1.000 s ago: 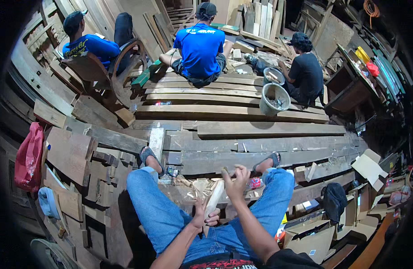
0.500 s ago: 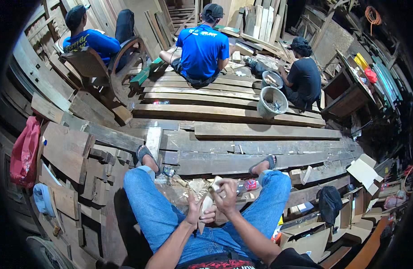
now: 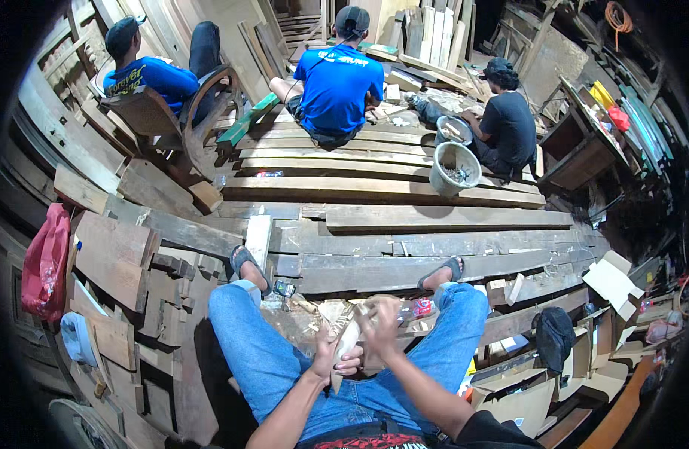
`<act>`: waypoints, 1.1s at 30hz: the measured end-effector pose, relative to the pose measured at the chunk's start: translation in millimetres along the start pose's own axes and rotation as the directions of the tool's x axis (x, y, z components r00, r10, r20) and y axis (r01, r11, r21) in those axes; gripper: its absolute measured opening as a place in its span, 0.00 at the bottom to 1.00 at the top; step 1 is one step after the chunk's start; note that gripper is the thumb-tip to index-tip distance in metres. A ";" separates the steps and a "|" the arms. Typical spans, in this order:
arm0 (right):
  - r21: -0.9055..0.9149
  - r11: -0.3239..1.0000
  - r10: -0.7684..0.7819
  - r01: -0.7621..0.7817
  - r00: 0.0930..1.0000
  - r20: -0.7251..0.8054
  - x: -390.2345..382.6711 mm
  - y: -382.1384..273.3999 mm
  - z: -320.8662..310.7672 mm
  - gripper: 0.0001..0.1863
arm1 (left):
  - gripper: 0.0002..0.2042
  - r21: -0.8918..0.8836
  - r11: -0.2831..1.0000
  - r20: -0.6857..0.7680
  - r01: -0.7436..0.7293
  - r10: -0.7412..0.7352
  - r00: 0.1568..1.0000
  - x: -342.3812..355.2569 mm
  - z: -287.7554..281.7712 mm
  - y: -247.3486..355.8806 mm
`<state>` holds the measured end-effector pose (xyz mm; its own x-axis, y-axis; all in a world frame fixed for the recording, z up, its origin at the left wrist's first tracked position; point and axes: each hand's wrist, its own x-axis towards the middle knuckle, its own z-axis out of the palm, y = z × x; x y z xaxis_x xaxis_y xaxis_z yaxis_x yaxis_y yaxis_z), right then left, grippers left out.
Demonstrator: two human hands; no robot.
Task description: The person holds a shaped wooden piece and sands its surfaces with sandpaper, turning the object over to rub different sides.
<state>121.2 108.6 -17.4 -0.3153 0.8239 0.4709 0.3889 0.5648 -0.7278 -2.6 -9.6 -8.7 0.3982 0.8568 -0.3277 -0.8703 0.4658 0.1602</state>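
Between my thighs, my left hand grips a pale, elongated piece of wood with a pointed lower end, held slanting. My right hand is at the piece's upper end, blurred by motion; whether its fingers hold anything is unclear. Pale shavings and scraps lie just beyond the piece. My jeans-clad legs are spread either side, feet in dark sandals.
Three other people sit ahead, one in a wooden chair. Two buckets stand on stacked planks. Wood pieces and a red bag are at left; cardboard boxes and a dark cloth at right.
My right hand has moved from near the piece's upper part and is now blurred in motion there, its fingers shifted. My left hand keeps its grip.
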 end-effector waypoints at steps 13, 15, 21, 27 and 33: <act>-0.077 0.996 0.049 -0.050 0.999 -0.012 11.1 5.9 1.9 0.15 | 0.44 -0.095 0.995 0.014 -0.030 0.032 0.999 2.9 2.6 -0.5; -0.063 0.978 0.189 -0.198 0.974 -0.128 20.0 11.8 5.9 0.14 | 0.43 -0.073 0.997 -0.007 -0.024 0.024 1.000 1.8 5.0 -0.8; -0.022 0.995 -0.095 0.098 0.991 0.091 6.4 2.0 5.8 0.15 | 0.44 -0.089 0.994 -0.049 -0.065 0.061 0.997 0.0 -5.9 -1.3; -0.062 0.998 -0.017 0.023 0.995 0.094 -3.8 0.9 10.2 0.16 | 0.48 -0.051 0.998 -0.104 -0.033 0.027 0.994 -2.7 -6.8 -1.3; -0.050 0.985 0.155 -0.163 0.978 -0.141 26.0 9.2 4.7 0.16 | 0.44 0.223 0.974 -0.092 -0.033 0.055 0.994 2.9 18.2 -1.5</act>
<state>112.5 135.0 -14.1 -0.1254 0.8997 0.4180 0.4777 0.4241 -0.7694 5.1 -3.8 7.1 0.3213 0.8569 -0.4030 -0.7963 0.4748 0.3748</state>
